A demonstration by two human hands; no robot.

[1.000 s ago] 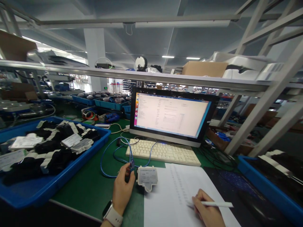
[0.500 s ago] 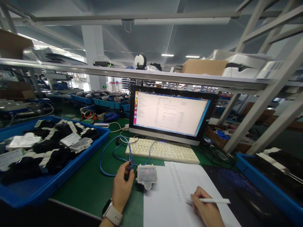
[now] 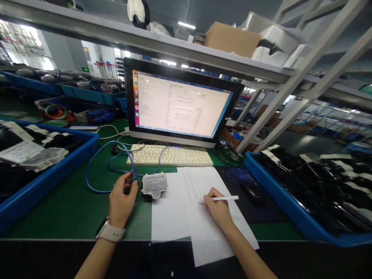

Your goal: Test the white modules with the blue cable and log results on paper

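Observation:
My left hand is closed on a small blue connector at the end of a blue cable; the fingers partly hide it. Just right of it sits a white plastic module with a printed label, a red light and a rounded tab, overlapping the paper's edge. My right hand grips a white pen, its tip at the white paper sheets. Faint rows of marks show on the paper, too blurred to read.
Behind the paper lie a cream keyboard and a lit monitor. A black mouse rests on a dark mat. Blue bins of black and white parts flank the work area. A shelf crosses overhead.
The view has tilted down and turned right, so more of the right bin and the table's front edge shows. The left hand still holds the connector, the right hand the pen.

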